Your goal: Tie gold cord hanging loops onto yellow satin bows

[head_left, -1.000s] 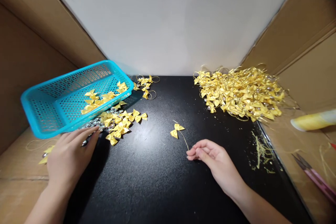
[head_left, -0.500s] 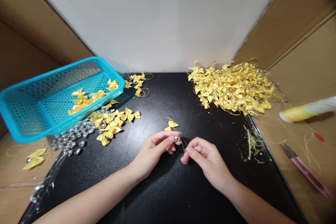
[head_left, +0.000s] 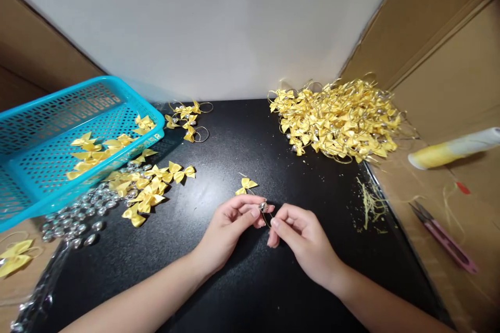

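Between the thumb and fingers of my left hand (head_left: 233, 222) is a small silver bell-like bead (head_left: 262, 207). My right hand (head_left: 299, 231), to its right, pinches a thin gold cord (head_left: 267, 220) that runs to the bead. Just beyond my left fingers lies a yellow ribbon bow (head_left: 246, 186) on the black tabletop (head_left: 230, 291); whether it is joined to the cord is hard to see. Both hands are close together, a little above the table.
At left, a blue basket (head_left: 158, 134) holds yellow bows, with silver beads (head_left: 90, 212) and more bows (head_left: 152, 191) beside it. A heap of corded bows (head_left: 336, 119) lies back right. Pink thread snips (head_left: 445, 242), cord scraps (head_left: 371, 203) and a yellow-white roll (head_left: 449, 149) sit at right.
My right hand has come closer to the left, and the cord between them now bends in a curve. The view has shifted, so the surroundings sit further left and slightly higher.
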`<control>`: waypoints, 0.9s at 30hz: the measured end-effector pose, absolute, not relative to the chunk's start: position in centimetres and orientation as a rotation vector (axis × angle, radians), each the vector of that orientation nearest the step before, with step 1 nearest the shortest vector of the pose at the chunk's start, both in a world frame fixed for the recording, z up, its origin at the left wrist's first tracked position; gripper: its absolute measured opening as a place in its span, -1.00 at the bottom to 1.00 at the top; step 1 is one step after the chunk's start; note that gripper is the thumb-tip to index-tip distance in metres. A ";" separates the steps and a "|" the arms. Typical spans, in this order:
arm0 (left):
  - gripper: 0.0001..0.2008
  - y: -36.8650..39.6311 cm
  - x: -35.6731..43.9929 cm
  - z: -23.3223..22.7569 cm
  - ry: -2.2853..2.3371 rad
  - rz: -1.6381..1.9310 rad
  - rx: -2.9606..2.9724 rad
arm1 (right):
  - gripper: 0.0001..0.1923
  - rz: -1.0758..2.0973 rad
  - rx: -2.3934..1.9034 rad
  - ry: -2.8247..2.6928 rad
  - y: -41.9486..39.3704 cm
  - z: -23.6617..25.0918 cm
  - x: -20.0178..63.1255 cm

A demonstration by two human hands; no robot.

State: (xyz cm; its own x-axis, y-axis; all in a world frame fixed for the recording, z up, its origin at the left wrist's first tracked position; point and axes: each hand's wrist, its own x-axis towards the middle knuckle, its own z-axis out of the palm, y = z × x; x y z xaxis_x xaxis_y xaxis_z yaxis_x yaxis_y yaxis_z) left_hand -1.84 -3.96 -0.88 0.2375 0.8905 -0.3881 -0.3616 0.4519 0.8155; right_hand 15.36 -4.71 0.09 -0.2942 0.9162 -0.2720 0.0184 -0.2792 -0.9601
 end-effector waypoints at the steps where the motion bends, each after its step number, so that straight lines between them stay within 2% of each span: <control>1: -0.82 -4.0 -1.9 -0.9 0.978 0.948 0.672 | -0.69 1.659 -1.246 -1.256 -4.7 0.1 15.4; 8: -0.89 -4.5 -1.5 -0.4 0.945 0.967 0.750 | -0.66 1.650 -1.218 -1.289 -4.8 0.1 15.5; 16: -0.79 -4.5 -1.4 -0.6 0.861 0.993 0.695 | -0.70 1.644 -1.196 -1.327 -4.9 -0.6 15.4; 21: -0.88 -4.1 -1.6 0.1 0.937 0.947 0.877 | -0.68 1.647 -1.211 -1.294 -4.8 -0.7 15.4; 27: -0.89 -4.0 -1.8 0.2 0.906 0.942 0.957 | -0.73 1.634 -1.222 -1.336 -4.9 -0.5 15.4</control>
State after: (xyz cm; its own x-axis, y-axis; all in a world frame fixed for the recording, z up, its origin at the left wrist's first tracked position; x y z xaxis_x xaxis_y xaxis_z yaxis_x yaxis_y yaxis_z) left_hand -1.79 -3.99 0.17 0.3172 0.9275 -0.1979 -0.2344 0.2789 0.9313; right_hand 15.43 -4.87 -0.54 -0.3204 0.9169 -0.2381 0.0513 -0.2342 -0.9708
